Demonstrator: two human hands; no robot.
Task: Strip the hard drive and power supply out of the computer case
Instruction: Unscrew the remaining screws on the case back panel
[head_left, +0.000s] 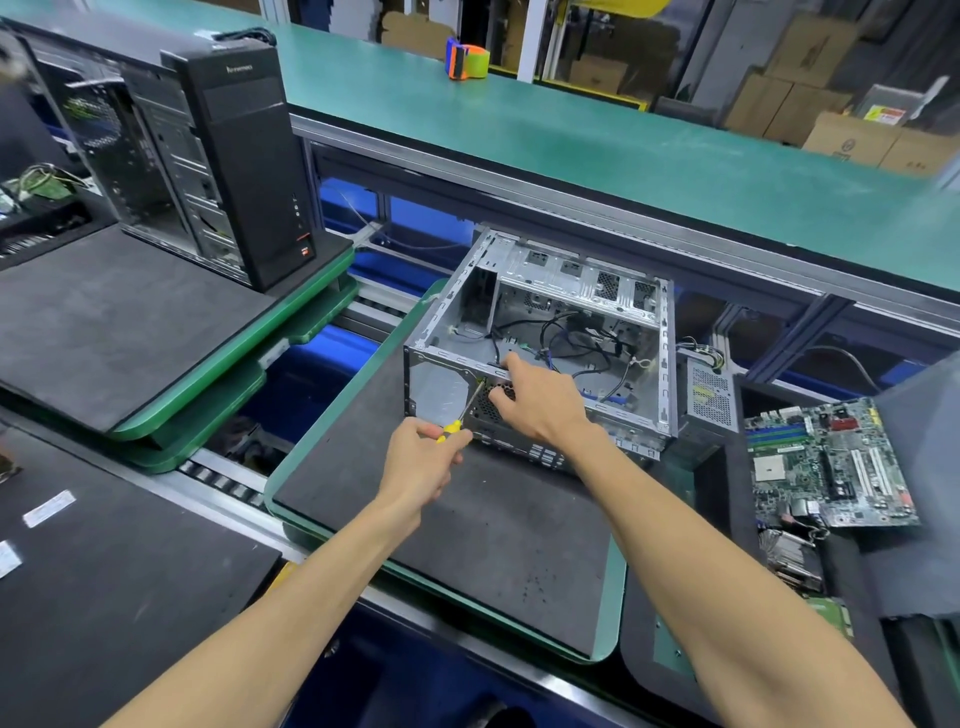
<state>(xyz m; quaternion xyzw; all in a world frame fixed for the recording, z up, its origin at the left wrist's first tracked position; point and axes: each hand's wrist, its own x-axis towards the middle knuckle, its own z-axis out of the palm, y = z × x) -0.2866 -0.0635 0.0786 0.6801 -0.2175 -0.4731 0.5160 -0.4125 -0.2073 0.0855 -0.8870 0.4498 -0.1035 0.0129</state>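
Note:
An open grey metal computer case (587, 291) lies on a dark mat with a green rim (332, 415). Loose black and blue cables (576, 338) sprawl inside it. My left hand (423, 462) grips a yellow-handled screwdriver (465, 410), whose tip meets the case's rear panel near the fan grille. My right hand (540, 397) rests on the top rear edge of the case, fingers curled over the rim and the grille. A grey power supply (710, 397) stands outside the case at its right. No hard drive is visible.
A bare motherboard (831, 462) and a heatsink (792, 558) lie at the right. A black tower case (228, 166) stands on another green-rimmed pallet at the left. A roller conveyor (223, 478) runs between the pallets. A tape dispenser (467, 58) sits on the far green bench.

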